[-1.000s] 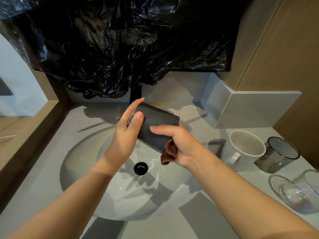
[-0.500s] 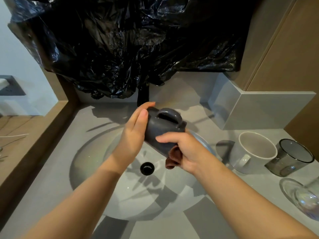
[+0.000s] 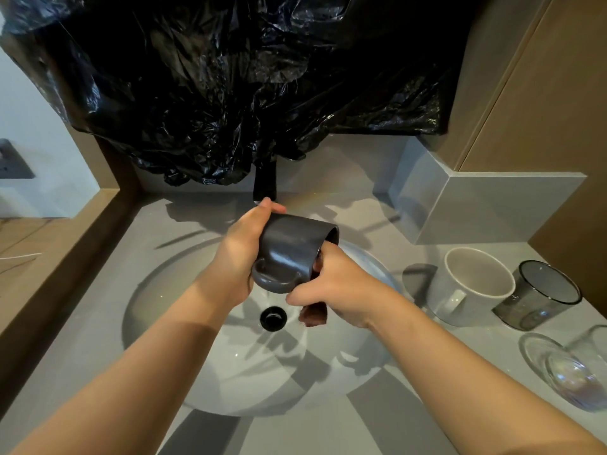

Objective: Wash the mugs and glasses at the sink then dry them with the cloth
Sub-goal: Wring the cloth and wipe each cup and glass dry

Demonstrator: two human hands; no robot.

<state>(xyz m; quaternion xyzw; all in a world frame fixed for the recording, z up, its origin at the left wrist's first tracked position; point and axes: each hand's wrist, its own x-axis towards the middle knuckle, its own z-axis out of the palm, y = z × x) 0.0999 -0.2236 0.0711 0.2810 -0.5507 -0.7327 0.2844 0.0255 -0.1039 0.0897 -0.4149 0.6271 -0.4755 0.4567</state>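
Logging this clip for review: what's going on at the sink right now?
A person holds a dark grey mug tipped on its side over the sink, left hand gripping its base end, right hand holding a brown cloth at its mouth. A white mug, a smoky glass and a clear glass sit on the counter to the right.
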